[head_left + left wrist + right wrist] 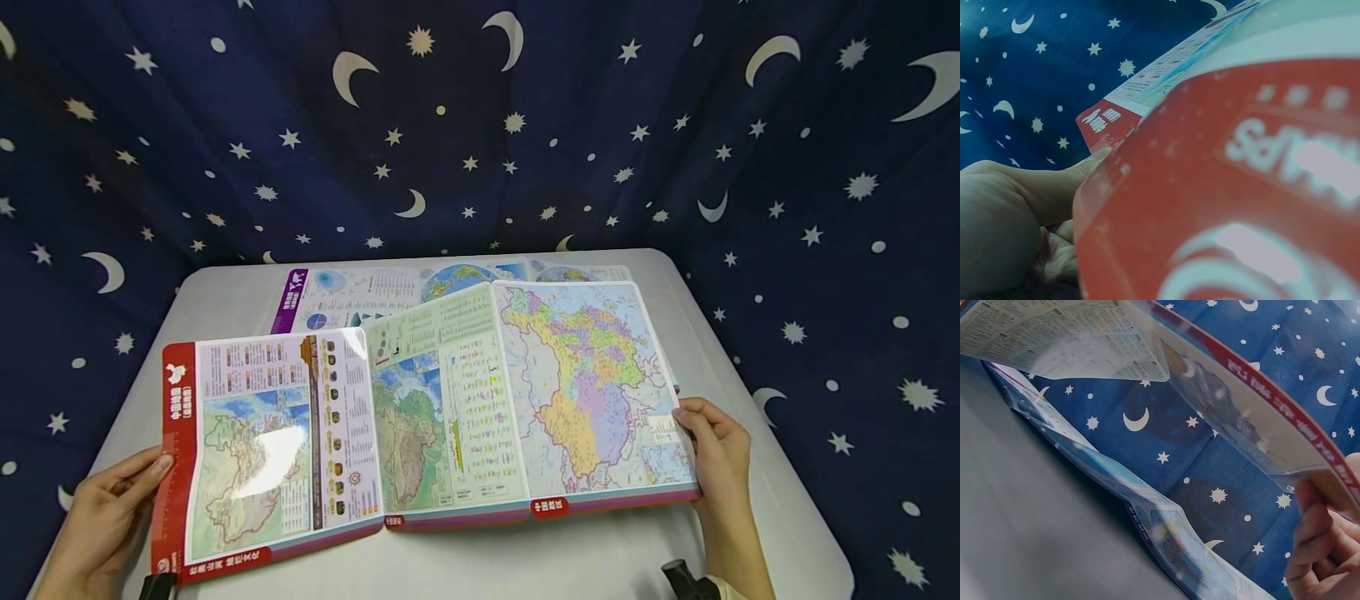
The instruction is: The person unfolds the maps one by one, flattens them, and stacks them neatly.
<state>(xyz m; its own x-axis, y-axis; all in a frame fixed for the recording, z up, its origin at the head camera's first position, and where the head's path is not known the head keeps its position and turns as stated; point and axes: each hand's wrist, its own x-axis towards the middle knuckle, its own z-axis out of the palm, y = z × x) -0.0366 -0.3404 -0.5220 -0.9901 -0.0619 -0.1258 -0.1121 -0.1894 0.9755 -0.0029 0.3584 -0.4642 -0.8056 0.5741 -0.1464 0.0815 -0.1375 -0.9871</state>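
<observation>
A glossy folding map [442, 417] with a red border spreads across the head view, its panels bent at the creases and raised off the table. My left hand [105, 521] pinches its red left edge, thumb on the printed face. At the opposite end, my right hand [723, 458] grips the right edge with the thumb in front and fingers behind. The left wrist view has the red corner [1147, 200] up close, with the thumb pressed on it. From the right wrist view, the map's underside [1241, 419] shows, with curled fingers [1316, 544] at its edge.
A second folding map [337, 296] with a purple strip lies at the back of the white table [225, 300], partly covered by the raised one. Dark blue cloth [465, 167] with moons and stars hangs behind and beside the table. A black object [686, 579] shows near my right wrist.
</observation>
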